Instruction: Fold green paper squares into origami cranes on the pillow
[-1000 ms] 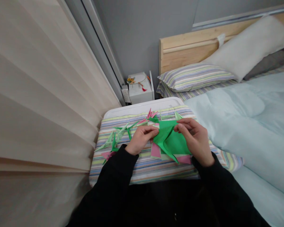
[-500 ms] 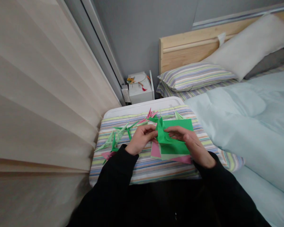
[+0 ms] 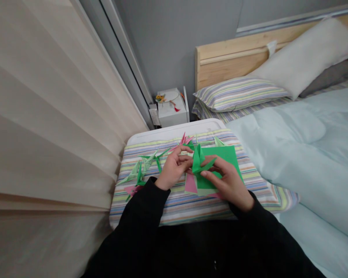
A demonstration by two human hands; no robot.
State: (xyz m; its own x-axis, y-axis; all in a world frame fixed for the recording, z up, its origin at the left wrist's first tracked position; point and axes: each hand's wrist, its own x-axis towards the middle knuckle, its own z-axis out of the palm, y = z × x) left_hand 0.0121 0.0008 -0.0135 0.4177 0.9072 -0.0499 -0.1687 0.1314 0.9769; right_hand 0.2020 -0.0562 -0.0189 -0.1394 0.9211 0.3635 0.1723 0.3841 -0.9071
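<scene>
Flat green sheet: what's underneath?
Under the green sheet, pink paper and pale green paper show at left and near edges, over striped cloth. Right hand hides the near right corner; anything fully covered isn't visible.

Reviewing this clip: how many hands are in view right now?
2. The left hand is at the left edge of the folded green paper; the right hand holds its right side, above the flat green sheet.

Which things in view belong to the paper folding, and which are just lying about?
Seemingly part of it:
green piece, at the left hand and right hand
paper sheets
other folded pieces

Just lying about:
red tassel
striped pillow
white pillow
quilt
</scene>
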